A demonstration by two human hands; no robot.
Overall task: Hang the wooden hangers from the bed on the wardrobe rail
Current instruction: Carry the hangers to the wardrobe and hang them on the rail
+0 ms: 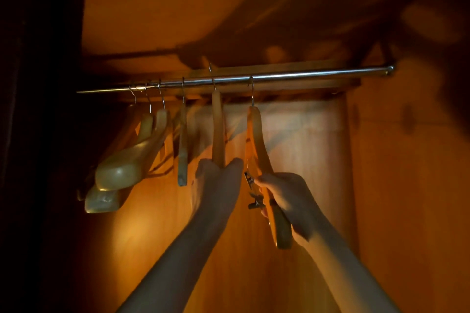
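Note:
A chrome wardrobe rail [305,75] runs across the wooden wardrobe. Several wooden hangers [132,160] hang from it at the left. My left hand [216,185] grips the lower end of a hanger [217,124] seen edge-on, its hook over the rail. My right hand [284,198] holds another wooden hanger [255,134] by its arm; metal clips [254,193] dangle from it and its hook sits over the rail to the right of the first.
The wardrobe's wooden back panel [292,134] and right side wall [407,185] enclose the space. To the right of the held hangers the rail is bare. The left side is dark.

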